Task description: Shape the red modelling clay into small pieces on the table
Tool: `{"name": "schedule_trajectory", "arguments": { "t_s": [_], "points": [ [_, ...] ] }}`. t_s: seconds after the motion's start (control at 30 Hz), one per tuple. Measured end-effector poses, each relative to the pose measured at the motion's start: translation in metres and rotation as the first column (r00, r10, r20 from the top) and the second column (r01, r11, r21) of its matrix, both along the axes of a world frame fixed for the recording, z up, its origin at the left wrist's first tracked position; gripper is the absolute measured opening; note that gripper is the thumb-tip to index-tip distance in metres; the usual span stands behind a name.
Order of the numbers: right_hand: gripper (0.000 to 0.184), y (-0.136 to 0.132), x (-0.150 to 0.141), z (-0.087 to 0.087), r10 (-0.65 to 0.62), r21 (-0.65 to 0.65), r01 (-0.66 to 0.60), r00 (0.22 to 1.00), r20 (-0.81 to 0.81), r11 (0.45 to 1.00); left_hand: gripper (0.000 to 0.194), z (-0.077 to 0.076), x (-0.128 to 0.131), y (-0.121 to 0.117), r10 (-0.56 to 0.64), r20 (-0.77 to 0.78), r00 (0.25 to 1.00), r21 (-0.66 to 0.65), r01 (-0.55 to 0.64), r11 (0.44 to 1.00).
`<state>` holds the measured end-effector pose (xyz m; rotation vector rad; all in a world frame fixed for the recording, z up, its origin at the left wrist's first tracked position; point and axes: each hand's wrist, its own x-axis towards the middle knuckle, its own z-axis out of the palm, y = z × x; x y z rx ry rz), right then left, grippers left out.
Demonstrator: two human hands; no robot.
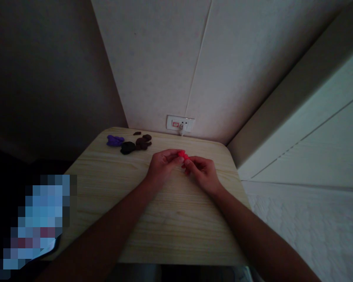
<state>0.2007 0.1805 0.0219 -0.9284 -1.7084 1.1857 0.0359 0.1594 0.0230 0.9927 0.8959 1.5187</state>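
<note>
A small lump of red modelling clay (184, 156) is pinched between the fingertips of both hands, above the far half of a wooden table (170, 227). My left hand (164, 164) closes its thumb and fingers on the lump's left side. From the other side, my right hand (202, 170) grips it with thumb and curled fingers. The fingers cover part of the lump, so its full shape is hidden. Toward the table's back left lie a purple clay lump (115, 141), a black one (128, 147) and several dark brown pieces (142, 143).
A wall socket (180, 123) with a white plug and cable sits just behind the table's back edge. At the lower left is a pixelated, bright screen-like object (42, 219). A white cabinet (308, 117) and a pale quilted surface (308, 231) lie to the right.
</note>
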Motion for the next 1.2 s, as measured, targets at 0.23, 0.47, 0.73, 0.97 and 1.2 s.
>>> {"name": "schedule_trajectory", "arguments": {
  "t_s": [0.23,0.47,0.73,0.97,1.2],
  "points": [
    [0.033,-0.0003,0.0023,0.0039,-0.014,-0.005,0.014,0.996,-0.084,1.000,0.025,0.0042,0.0025,-0.0029,0.001,-0.109,0.994,0.052,0.005,0.999],
    [0.034,-0.0039,0.0005,0.0046,0.099,0.035,-0.099,0.995,-0.002,0.995,0.017,0.0054,-0.0002,-0.0043,-0.002,-0.108,0.994,0.022,0.005,1.000],
    [0.037,-0.0035,0.0014,0.0076,0.084,0.024,-0.085,0.996,0.004,0.996,0.020,-0.0031,0.0009,-0.0013,-0.075,0.028,0.997,-0.025,0.076,0.997],
    [0.042,-0.0019,0.0052,0.0076,0.163,0.076,-0.174,0.977,0.134,0.982,0.020,-0.0017,-0.0004,0.0006,-0.084,0.010,0.996,-0.007,0.084,0.996],
    [0.047,-0.0020,0.0050,0.0079,0.154,0.081,-0.162,0.983,0.100,0.983,0.028,-0.0028,0.0026,0.0003,-0.135,-0.093,0.986,0.009,0.137,0.991]
  ]
}}
